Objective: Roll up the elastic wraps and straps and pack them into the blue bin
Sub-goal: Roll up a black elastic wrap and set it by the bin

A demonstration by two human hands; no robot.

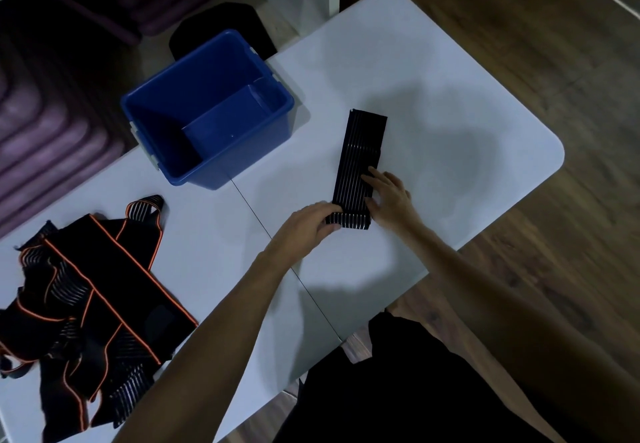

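Centre frame, a black ribbed elastic strap [362, 162] lies flat on the white desk [450, 96]. The left hand [310, 222] pinches its rolled near end; the right hand [391, 196] presses flat fingers beside it. Soft, light and springy, it likely needs a firm hold on the roll.

my left hand [310, 222] covers one end of the rolled part of the strap [362, 162]. the pile of wraps [86, 290] is cut by the left edge.
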